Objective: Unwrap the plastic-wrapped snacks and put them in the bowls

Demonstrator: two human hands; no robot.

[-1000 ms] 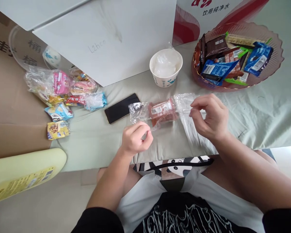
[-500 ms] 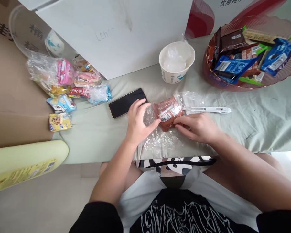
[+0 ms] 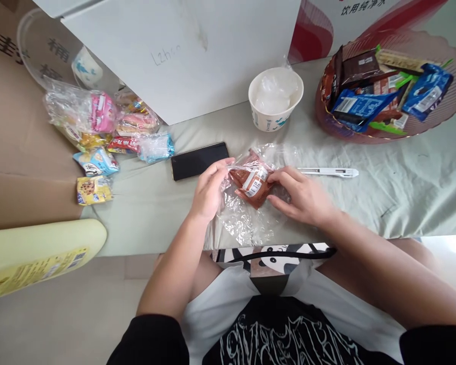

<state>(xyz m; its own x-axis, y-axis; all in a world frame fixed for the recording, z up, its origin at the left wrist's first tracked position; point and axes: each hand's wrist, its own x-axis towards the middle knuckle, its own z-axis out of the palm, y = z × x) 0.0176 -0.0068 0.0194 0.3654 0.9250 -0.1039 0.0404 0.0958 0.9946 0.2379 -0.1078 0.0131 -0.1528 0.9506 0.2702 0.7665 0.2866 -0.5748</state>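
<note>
A reddish-brown snack packet with a white barcode label lies on a crinkled sheet of clear plastic wrap. Part of the wrap stands up over the packet's left side. My left hand is closed at that side, pinching the edge of the wrap between thumb and fingers. On the right, my right hand holds the packet by its right edge, thumb and index finger set a little apart against it. Behind my left fingers lies a black phone. A white pen-like cutter lies beyond my right hand, its left end hidden.
A paper cup with clear plastic inside stands behind the packet. At the right back, a pink bowl holds several wrapped snacks. More small snack packets sit at the left by a cardboard box. A white box borders the back.
My left hand has pulled up the wrap's left edge over the packet. The packet has shifted slightly left and tilted. My right hand has moved left with it.
</note>
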